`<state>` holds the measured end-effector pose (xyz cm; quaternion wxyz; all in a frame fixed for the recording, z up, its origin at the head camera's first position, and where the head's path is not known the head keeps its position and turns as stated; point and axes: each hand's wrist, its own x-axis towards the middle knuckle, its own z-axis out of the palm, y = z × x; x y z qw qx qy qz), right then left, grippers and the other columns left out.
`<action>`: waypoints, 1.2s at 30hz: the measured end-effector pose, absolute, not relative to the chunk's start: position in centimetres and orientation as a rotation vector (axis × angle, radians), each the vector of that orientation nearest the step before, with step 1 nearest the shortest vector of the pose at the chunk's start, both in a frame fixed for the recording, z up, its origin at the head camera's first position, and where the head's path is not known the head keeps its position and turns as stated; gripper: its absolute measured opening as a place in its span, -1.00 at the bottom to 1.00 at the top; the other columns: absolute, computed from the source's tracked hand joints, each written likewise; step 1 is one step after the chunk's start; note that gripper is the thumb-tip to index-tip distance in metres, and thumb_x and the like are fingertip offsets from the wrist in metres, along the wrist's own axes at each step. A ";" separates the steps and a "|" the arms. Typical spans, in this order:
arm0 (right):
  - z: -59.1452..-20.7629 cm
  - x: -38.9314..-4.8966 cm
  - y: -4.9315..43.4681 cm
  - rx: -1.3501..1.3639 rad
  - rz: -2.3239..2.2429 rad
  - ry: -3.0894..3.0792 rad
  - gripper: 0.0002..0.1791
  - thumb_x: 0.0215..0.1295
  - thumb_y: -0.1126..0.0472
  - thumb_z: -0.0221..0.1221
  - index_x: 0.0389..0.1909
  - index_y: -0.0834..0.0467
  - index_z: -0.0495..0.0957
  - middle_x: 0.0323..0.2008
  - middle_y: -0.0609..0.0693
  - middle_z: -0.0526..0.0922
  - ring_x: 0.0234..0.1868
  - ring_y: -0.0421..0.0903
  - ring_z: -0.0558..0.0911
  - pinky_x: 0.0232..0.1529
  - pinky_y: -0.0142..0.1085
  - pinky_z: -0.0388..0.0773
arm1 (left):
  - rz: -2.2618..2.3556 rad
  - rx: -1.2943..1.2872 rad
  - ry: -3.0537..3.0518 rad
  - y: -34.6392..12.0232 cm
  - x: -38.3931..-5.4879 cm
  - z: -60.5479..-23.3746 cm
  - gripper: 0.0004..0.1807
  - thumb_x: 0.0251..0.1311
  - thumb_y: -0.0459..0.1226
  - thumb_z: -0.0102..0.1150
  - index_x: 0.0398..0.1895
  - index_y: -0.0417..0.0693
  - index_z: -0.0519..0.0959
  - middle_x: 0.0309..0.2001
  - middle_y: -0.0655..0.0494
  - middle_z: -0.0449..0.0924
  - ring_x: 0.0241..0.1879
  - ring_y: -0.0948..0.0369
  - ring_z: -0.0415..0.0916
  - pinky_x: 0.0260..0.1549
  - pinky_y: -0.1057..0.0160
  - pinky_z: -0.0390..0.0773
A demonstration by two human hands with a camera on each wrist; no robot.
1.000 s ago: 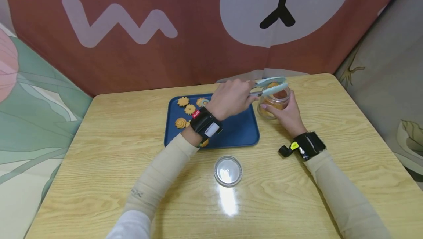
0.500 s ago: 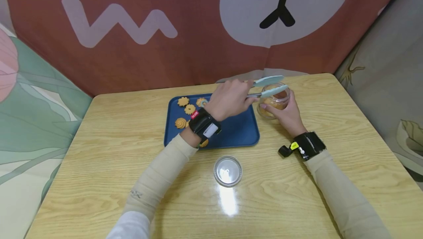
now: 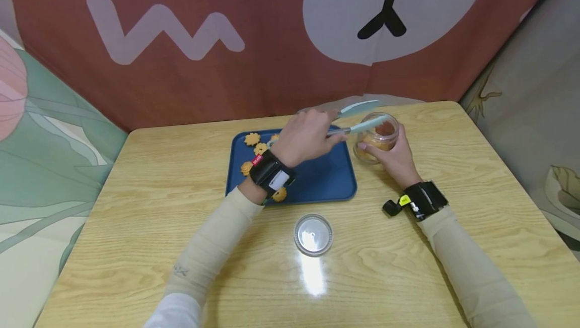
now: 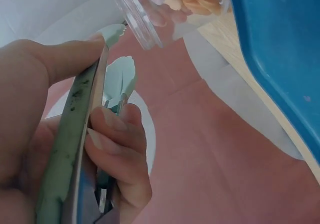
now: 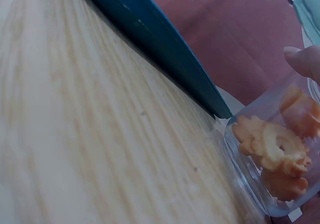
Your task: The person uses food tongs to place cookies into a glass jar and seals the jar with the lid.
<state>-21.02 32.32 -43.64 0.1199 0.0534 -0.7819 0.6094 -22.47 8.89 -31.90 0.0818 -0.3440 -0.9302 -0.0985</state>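
My left hand (image 3: 302,139) grips a pair of tongs (image 3: 360,108) with pale mint tips, which are spread apart with nothing between them. One tip overlaps the mouth of a clear jar (image 3: 366,155) in the head view; the other is beyond it. The left wrist view shows my thumb and fingers around the tongs' arms (image 4: 67,129). Around the jar's right side, my right hand (image 3: 400,160) holds it on the table. Several golden cookies (image 5: 280,146) lie inside the jar. More cookies (image 3: 251,139) sit on the left of a blue tray (image 3: 326,177), partly hidden by my left arm.
A round clear lid (image 3: 313,235) lies on the wooden table (image 3: 371,272) in front of the tray. Behind the table's far edge hangs a reddish-brown cloth (image 3: 272,81) with a printed pattern. The jar stands close to the tray's right edge.
The tongs' tips have spread and let go of a cookie at the jar's mouth. My left hand has since drawn back left with the tongs. My right hand and the jar stay put.
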 end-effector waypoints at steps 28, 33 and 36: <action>-45.5 -22.4 33.3 0.169 1.720 -2.309 -0.10 -0.02 0.11 0.43 0.31 -0.11 0.13 0.18 0.11 0.37 0.17 -0.08 0.32 0.15 -0.06 0.21 | -0.635 -0.779 -2.820 -3.1 -21.7 -33.5 -0.61 0.08 0.09 0.25 -0.18 0.04 0.54 -0.68 0.08 0.31 -0.72 0.19 0.28 -0.75 0.22 0.21; -45.6 -22.4 33.3 0.164 1.730 -2.305 -0.11 -0.02 0.12 0.43 0.30 -0.12 0.13 0.19 0.13 0.37 0.17 -0.07 0.32 0.14 -0.09 0.22 | -0.634 -0.733 -2.898 -4.1 -21.1 -34.5 -0.66 0.10 0.12 0.22 -0.38 0.08 0.51 -0.76 0.10 0.29 -0.80 0.19 0.28 -0.81 0.24 0.17; -45.9 -22.5 33.3 0.158 1.746 -2.303 -0.11 -0.02 0.13 0.43 0.30 -0.10 0.13 0.20 0.15 0.35 0.18 -0.04 0.32 0.14 -0.10 0.22 | -0.639 -0.701 -2.940 -4.8 -20.7 -35.4 -0.67 0.09 0.12 0.23 -0.38 0.10 0.50 -0.76 0.10 0.29 -0.79 0.18 0.29 -0.80 0.24 0.18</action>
